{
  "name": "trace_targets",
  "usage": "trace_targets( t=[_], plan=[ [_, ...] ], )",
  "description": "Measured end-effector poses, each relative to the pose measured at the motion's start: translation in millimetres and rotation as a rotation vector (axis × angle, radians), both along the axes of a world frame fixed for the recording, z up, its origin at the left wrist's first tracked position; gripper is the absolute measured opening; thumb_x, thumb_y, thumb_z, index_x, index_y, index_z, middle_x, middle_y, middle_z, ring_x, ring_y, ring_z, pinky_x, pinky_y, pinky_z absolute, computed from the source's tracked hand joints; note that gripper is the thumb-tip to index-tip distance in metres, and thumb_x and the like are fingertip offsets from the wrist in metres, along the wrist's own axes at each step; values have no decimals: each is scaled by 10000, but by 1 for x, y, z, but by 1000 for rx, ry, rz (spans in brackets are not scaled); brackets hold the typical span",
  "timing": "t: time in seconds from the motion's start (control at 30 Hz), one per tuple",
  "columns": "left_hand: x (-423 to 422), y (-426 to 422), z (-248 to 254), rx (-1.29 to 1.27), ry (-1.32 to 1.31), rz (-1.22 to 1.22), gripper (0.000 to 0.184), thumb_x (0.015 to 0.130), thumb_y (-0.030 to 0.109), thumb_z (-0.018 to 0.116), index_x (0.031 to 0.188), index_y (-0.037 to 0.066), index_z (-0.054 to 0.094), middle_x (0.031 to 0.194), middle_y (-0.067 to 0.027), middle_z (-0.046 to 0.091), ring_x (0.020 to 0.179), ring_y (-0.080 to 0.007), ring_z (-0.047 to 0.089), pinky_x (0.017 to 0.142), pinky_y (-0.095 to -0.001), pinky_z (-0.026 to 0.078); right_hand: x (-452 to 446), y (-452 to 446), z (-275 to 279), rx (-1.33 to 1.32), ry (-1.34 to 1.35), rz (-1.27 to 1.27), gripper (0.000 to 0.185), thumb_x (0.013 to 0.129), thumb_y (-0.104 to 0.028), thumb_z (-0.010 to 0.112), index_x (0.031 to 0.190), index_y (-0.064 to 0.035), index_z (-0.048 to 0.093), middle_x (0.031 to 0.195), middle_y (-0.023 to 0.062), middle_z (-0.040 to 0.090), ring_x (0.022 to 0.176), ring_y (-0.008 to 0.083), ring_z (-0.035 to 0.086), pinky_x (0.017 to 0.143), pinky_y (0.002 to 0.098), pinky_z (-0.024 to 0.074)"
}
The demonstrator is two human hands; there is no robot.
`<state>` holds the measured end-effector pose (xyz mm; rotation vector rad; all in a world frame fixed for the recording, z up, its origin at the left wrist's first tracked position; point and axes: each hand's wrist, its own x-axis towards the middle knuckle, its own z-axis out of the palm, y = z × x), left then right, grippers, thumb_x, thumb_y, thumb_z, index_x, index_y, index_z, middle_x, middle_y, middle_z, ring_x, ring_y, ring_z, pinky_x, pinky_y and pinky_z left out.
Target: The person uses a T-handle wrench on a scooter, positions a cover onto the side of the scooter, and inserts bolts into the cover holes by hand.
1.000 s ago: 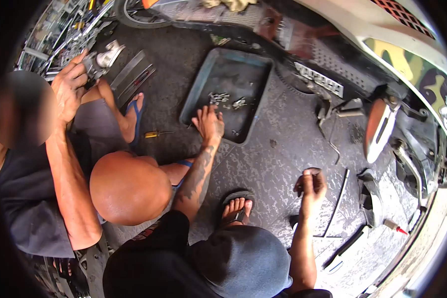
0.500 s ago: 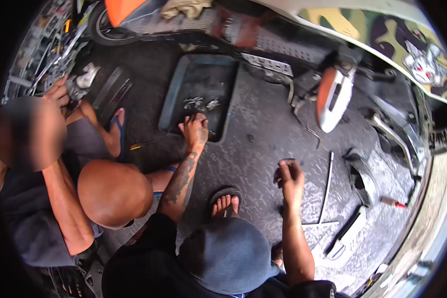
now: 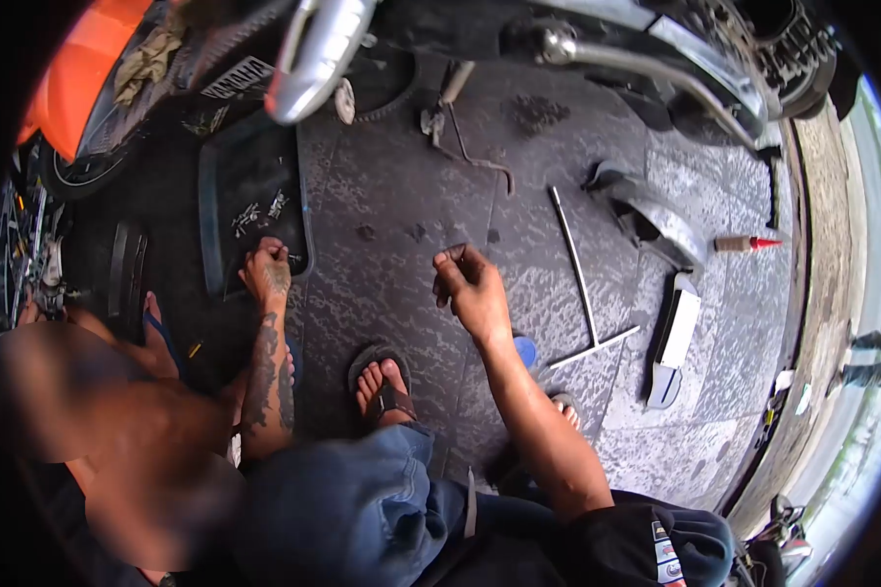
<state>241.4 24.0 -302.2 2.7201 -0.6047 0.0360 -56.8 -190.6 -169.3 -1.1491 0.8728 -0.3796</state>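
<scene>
Nearest the camera, a knee in blue cloth [image 3: 352, 499] is filling the lower part of the view, and just beyond it a sandalled foot [image 3: 380, 383] is resting flat on the dark, worn floor [image 3: 401, 264]. To the left, a co-worker [image 3: 137, 421] is crouching close by, with a yellow-handled screwdriver [image 3: 196, 349] lying near that person's foot. The right hand [image 3: 472, 292] is hovering over bare floor, its fingers curling in toward the thumb; I cannot tell whether the tips are meeting or pinching anything small. The left hand [image 3: 264, 271], below a tattooed forearm, is reaching over the near rim of a dark tray [image 3: 208, 210], its fingers bending close together, though what they may be gripping is hidden. Inside the tray, just past those fingertips, small metal pieces [image 3: 248, 219] are lying in a loose cluster. To the right of the right hand, a T-shaped bar [image 3: 574, 266] is lying on the floor, with a white-and-dark panel [image 3: 675, 338] beside it. Farther out, a curved black part [image 3: 646, 215] is resting near a red-tipped tube [image 3: 746, 244]. At the far edge, silver and black vehicle parts [image 3: 646, 64] are spanning the view, while an orange panel [image 3: 88, 73] is standing at upper left, near a crumpled cloth [image 3: 149, 61].
</scene>
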Motion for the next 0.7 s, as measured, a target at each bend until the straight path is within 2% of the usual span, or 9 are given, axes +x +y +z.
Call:
trace_targets(
  t=[0.1,0.33,0.37,0.43,0.5,0.53,0.6,0.67,0.7],
  plan=[
    [-19,-21,49,89,-24,32,151,801,228,698,928,172,639,874,17,675,947,-239,605,828,-456,421,-2,1,-6,0,6,-12,203,935,-205,569,882,-9,561,637,33,575,531,96,534,495,239,402],
    [-19,-14,49,-120,-30,-14,152,800,179,697,931,134,635,837,-41,691,780,-242,663,692,-381,488,-6,4,-16,-15,83,-27,227,930,-212,577,885,10,566,633,47,581,535,101,539,506,255,420],
    [-21,-15,49,-132,-27,-15,150,801,156,700,927,112,632,816,-49,687,749,-212,661,676,-349,490,-7,5,-22,-53,106,-30,253,912,-246,598,879,4,586,638,89,641,524,146,608,524,287,457],
    [-23,-14,47,-126,-24,-28,147,803,132,704,923,90,630,795,-58,684,718,-181,660,660,-317,493,-9,4,-26,-32,102,-46,254,911,-249,599,883,4,587,630,86,639,524,147,609,530,292,461],
    [-23,-12,46,-387,80,-109,131,815,97,701,909,54,621,789,-47,668,735,-126,631,665,-267,482,-11,3,-27,-33,115,-57,252,901,-253,608,884,-2,591,632,95,642,531,159,623,559,317,477],
    [-19,-11,40,-374,75,-131,131,815,97,701,909,54,621,789,-47,668,735,-126,631,665,-267,482,-12,1,-30,-20,105,-77,252,901,-253,608,884,-2,591,632,95,642,531,159,623,559,317,477],
    [-6,-4,30,-573,114,-164,116,823,60,694,895,26,609,803,-32,646,741,-98,600,665,-230,469,-14,2,-37,-60,171,-60,254,889,-265,617,887,-12,599,660,113,653,541,180,635,598,340,490],
    [-2,1,31,-574,261,-231,159,840,63,672,974,47,588,880,-37,631,805,-119,585,723,-249,466,-11,4,-53,-164,248,-82,286,863,-301,623,909,-19,623,754,187,667,770,342,668,730,421,489],
    [-7,-2,39,-543,296,-234,160,841,63,672,976,48,587,881,-37,630,807,-120,585,725,-250,466,-11,6,-55,-140,240,-99,287,860,-303,624,910,-20,626,773,202,665,815,365,655,744,435,485]
  ],
)
